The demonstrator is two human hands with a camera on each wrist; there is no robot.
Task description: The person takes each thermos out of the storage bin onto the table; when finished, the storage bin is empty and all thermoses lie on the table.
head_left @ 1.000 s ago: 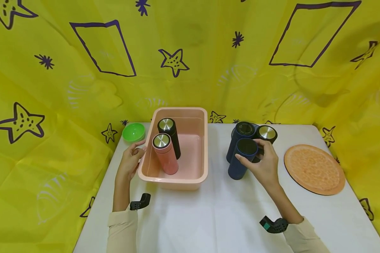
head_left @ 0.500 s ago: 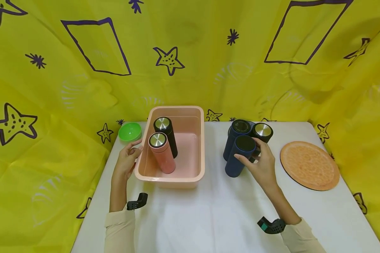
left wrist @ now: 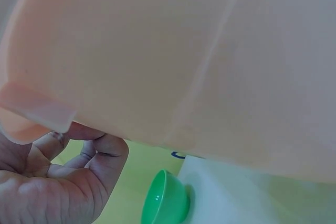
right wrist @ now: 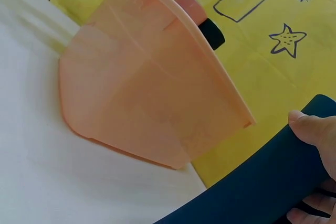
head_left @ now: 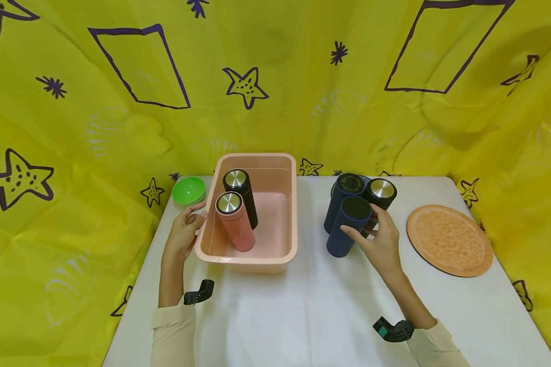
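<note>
In the head view my left hand grips the left rim of a peach plastic tub; the left wrist view shows the fingers curled at its lip. Inside the tub stand a pink thermos bottle and a black thermos bottle, both with silver-topped lids. On the right, my right hand holds a dark blue thermos bottle near its top, thumb on the near side and fingers around the far side. Close behind it stand another dark blue bottle and a black silver-topped bottle.
A green bowl sits at the back left, beyond my left hand. To the right of the bottles lies a round orange-brown mat. All stand on a white table, with a yellow patterned curtain at the back and sides.
The head view has shifted slightly, moving everything a little left in the picture. Both hands keep their holds, and the tub and bottles stay in place.
</note>
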